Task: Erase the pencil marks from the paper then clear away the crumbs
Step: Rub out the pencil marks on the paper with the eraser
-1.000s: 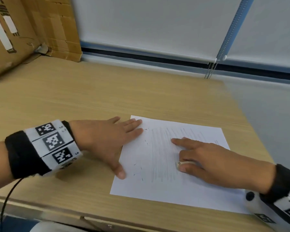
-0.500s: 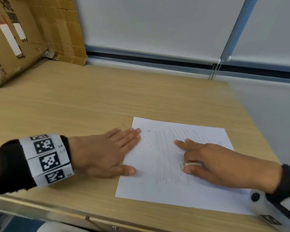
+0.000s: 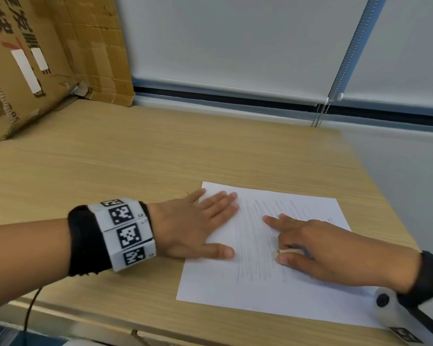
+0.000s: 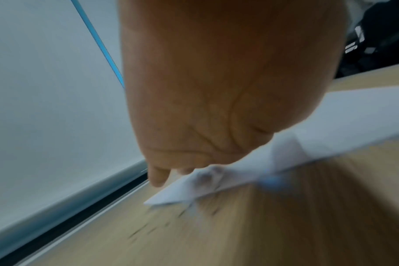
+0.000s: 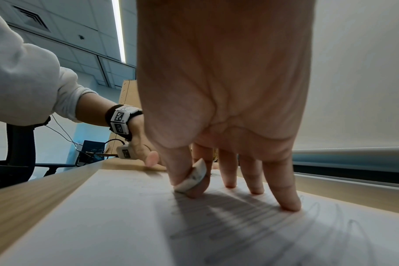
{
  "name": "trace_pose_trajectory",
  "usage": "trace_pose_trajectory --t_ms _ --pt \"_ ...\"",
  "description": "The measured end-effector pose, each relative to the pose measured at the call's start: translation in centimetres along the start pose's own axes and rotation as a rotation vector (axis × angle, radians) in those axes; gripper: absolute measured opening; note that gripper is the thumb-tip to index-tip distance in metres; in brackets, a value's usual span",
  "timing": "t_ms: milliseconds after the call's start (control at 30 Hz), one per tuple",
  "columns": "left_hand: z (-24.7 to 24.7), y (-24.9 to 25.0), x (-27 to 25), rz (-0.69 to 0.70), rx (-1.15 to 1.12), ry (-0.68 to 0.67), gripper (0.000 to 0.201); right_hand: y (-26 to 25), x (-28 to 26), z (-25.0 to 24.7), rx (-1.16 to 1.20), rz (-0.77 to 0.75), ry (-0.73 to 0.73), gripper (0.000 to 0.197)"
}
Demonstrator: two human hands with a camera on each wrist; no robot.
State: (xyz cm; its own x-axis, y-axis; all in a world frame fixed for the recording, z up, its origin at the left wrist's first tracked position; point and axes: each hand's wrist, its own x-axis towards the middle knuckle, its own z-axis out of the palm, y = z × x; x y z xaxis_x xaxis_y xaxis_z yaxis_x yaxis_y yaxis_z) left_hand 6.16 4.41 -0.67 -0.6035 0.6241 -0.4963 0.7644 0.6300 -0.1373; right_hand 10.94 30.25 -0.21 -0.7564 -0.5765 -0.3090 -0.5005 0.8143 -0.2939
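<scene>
A white paper (image 3: 255, 290) with faint pencil marks (image 3: 254, 245) lies on the wooden table (image 3: 135, 158). My left hand (image 3: 205, 221) lies flat on the sheet's left edge, fingers straight and together. My right hand (image 3: 293, 243) rests on the middle of the sheet and pinches a small white eraser (image 3: 286, 252) between thumb and forefinger, its other fingers spread on the paper. In the right wrist view the eraser (image 5: 191, 177) touches the paper (image 5: 103, 216). In the blurred left wrist view dark crumbs (image 4: 148, 228) lie on the table beside the paper's corner (image 4: 171, 196).
Cardboard boxes (image 3: 35, 58) lean at the table's far left. A window blind (image 3: 235, 41) with a bead chain (image 3: 320, 113) runs along the back. The table's right edge (image 3: 385, 196) is close to the paper, its front edge (image 3: 110, 318) just below my wrists.
My left hand has slid over the paper's left part and drawn its thumb in. The dark crumbs that lay there no longer show on the sheet. The right hand has stayed put.
</scene>
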Motion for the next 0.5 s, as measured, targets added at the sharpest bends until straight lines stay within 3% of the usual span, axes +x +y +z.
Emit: trace_pose_trajectory --t_ms 67,133,267,333,433,500 --pt "-0.3 1.5 0.8 0.126 0.008 0.025 0.09 0.0 0.0 0.0 -0.017 0.009 -0.002 0.025" --pt "-0.1 2.1 1.3 0.155 -0.012 0.013 0.089 0.0 0.1 0.0 -0.027 0.011 -0.002 0.026" --pt "-0.6 -0.2 1.3 -0.115 -0.085 -0.063 0.096 0.0 0.0 0.0 -0.02 0.022 -0.006 0.027" --pt "-1.0 -0.9 1.3 -0.171 -0.112 -0.047 0.101 0.0 0.1 -0.1 -0.031 0.029 -0.004 0.028" --pt "-1.0 0.3 1.2 0.038 -0.096 -0.009 0.091 -0.1 0.2 -0.2 -0.049 0.048 -0.001 0.031" --pt "-0.6 0.9 1.0 0.083 -0.096 -0.037 0.087 -0.1 0.2 -0.2 -0.056 0.059 0.002 0.033"
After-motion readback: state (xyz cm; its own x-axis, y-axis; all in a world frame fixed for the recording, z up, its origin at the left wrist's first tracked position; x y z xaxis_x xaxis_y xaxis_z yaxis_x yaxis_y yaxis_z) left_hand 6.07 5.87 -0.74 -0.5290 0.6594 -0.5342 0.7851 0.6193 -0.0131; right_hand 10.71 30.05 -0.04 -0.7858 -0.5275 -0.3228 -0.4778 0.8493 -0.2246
